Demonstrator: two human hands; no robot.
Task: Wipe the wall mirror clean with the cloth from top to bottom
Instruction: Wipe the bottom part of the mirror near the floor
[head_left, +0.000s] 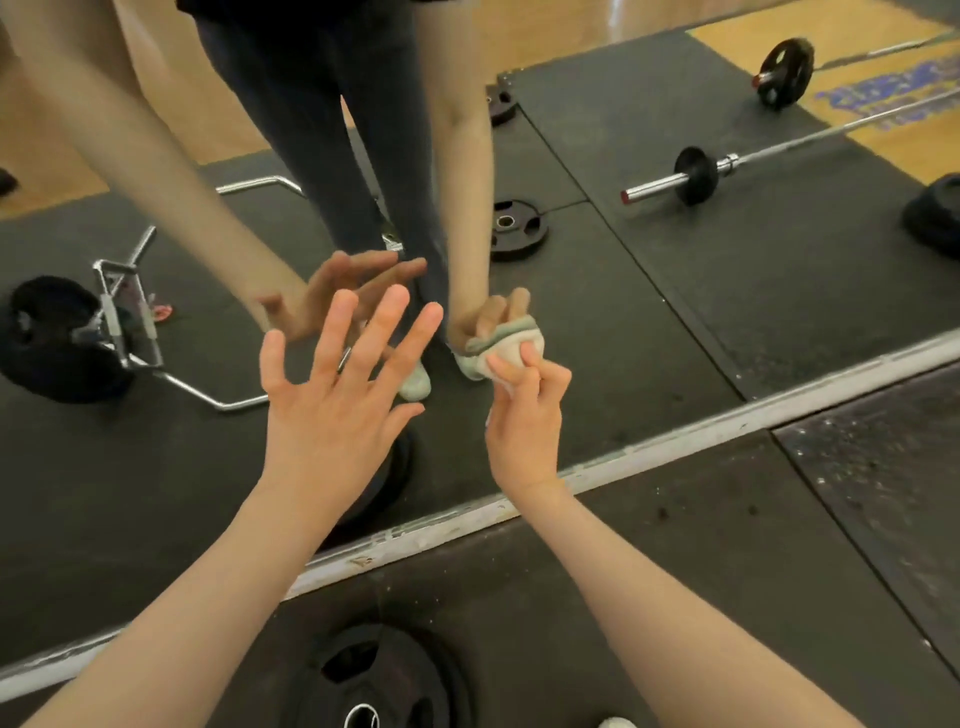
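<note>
Bunching the cloth (501, 353) in my right hand (524, 415) gives me a firm pad, pressed low on the mirror (675, 270) near its bottom frame (675, 441). My left hand (332, 405) spreads wide and empty, steadying near the glass. One cloth, two hands, one weight plate (374, 675) below.

white cloth (506, 353) bunched vs. wall mirror (675, 270)

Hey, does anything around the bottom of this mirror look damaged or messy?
Yes: the white strip along the mirror's bottom edge looks scuffed and chipped, and the floor mat right of it is speckled with pale flecks.
</note>
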